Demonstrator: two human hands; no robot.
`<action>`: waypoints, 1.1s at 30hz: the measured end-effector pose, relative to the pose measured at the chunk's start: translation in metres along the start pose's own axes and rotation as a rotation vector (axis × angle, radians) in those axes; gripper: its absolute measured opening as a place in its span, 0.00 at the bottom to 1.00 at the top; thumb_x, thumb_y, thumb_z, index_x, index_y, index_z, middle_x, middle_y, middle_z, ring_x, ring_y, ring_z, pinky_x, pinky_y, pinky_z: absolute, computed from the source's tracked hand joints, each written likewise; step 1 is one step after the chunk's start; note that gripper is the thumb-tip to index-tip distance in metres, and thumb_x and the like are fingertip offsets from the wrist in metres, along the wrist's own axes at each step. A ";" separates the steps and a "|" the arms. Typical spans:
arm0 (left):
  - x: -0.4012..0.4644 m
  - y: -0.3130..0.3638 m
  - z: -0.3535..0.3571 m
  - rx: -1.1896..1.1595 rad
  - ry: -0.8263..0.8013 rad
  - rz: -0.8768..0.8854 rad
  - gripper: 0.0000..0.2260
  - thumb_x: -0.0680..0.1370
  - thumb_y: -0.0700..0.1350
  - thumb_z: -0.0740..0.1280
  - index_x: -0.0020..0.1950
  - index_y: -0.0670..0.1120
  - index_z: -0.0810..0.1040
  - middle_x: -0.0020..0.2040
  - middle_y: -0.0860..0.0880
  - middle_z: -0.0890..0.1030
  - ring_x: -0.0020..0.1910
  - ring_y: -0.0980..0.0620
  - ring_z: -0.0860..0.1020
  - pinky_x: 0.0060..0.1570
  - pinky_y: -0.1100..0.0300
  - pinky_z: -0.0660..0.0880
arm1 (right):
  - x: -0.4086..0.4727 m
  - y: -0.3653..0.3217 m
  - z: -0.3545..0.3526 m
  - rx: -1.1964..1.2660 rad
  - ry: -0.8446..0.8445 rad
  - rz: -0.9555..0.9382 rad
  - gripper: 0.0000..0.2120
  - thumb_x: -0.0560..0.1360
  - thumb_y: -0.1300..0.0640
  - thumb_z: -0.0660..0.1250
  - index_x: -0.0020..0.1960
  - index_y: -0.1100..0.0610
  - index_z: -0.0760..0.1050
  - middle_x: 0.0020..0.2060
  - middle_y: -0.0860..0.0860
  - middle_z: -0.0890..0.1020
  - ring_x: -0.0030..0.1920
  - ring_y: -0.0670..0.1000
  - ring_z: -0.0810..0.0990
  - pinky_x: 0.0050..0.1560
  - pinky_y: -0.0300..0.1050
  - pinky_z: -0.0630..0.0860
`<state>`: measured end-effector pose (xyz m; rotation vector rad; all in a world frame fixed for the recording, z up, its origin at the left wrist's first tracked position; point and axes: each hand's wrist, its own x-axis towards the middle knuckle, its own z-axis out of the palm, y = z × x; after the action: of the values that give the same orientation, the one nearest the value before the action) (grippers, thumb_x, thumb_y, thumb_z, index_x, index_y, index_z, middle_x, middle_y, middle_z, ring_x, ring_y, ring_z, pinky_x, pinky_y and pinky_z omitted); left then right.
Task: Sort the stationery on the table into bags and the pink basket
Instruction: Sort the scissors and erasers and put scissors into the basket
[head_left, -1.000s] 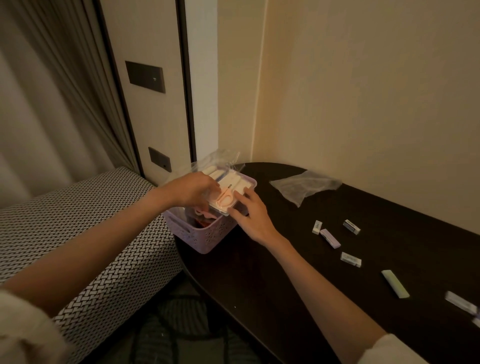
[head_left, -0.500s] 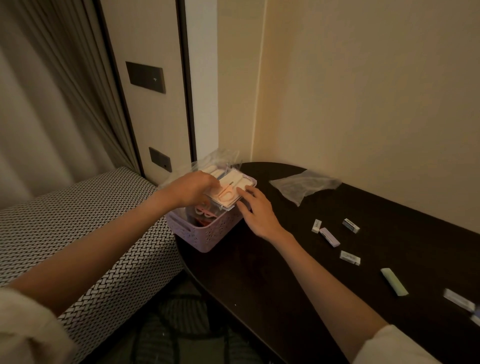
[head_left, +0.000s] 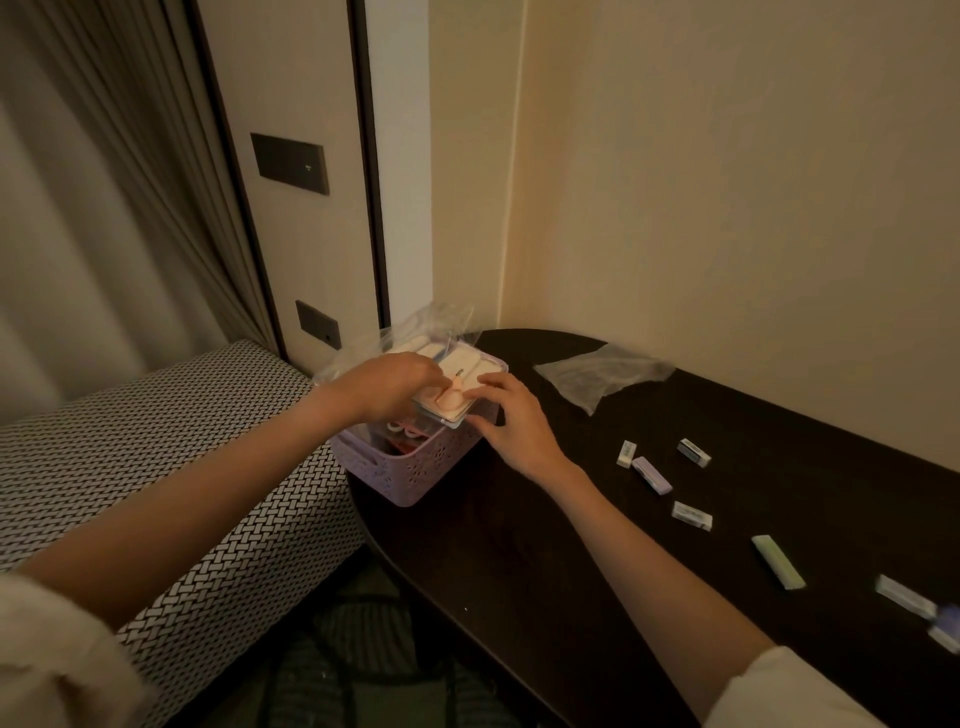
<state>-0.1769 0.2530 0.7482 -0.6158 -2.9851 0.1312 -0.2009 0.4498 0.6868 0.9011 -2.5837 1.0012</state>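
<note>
The pink basket (head_left: 410, 475) stands at the left end of the dark table (head_left: 545, 551). A clear filled bag (head_left: 460, 387) with pale stationery lies across the basket's top. My left hand (head_left: 387, 387) grips the bag's near left side. My right hand (head_left: 511, 421) rests its fingers on the bag's right edge and the basket rim. An empty clear bag (head_left: 602, 376) lies flat further right. Several small erasers (head_left: 649, 473) and a green bar (head_left: 776, 561) are scattered on the table to the right.
A patterned bench (head_left: 156, 441) sits left of the table, below a curtain (head_left: 104, 208). The wall (head_left: 727, 208) runs close behind the table. More small items (head_left: 906, 597) lie at the far right edge of the view.
The bag has been settled a little lower onto the basket. Both hands stayed on it, and my right hand slid slightly to the right edge.
</note>
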 end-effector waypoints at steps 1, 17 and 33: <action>0.000 -0.001 0.000 0.017 0.002 0.006 0.24 0.76 0.41 0.68 0.72 0.49 0.70 0.70 0.49 0.73 0.68 0.50 0.70 0.65 0.56 0.68 | 0.001 -0.002 -0.001 0.001 0.011 -0.028 0.16 0.74 0.58 0.71 0.61 0.56 0.79 0.62 0.53 0.77 0.64 0.51 0.73 0.64 0.40 0.66; 0.002 -0.007 -0.005 -0.061 -0.044 -0.006 0.27 0.73 0.41 0.72 0.71 0.46 0.70 0.72 0.47 0.69 0.71 0.50 0.66 0.68 0.58 0.61 | 0.006 -0.002 -0.012 -0.046 -0.054 0.015 0.22 0.74 0.71 0.59 0.63 0.57 0.78 0.61 0.56 0.80 0.63 0.54 0.76 0.60 0.45 0.72; 0.025 0.031 -0.023 -0.277 0.359 -0.084 0.17 0.77 0.43 0.67 0.65 0.43 0.75 0.60 0.45 0.79 0.59 0.47 0.76 0.58 0.53 0.72 | -0.022 0.043 -0.055 -0.115 -0.038 0.351 0.23 0.78 0.63 0.63 0.72 0.57 0.66 0.69 0.54 0.69 0.70 0.52 0.67 0.70 0.48 0.65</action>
<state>-0.1851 0.2932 0.7691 -0.4757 -2.6889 -0.3647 -0.2104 0.5218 0.6962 0.4504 -2.8606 0.9091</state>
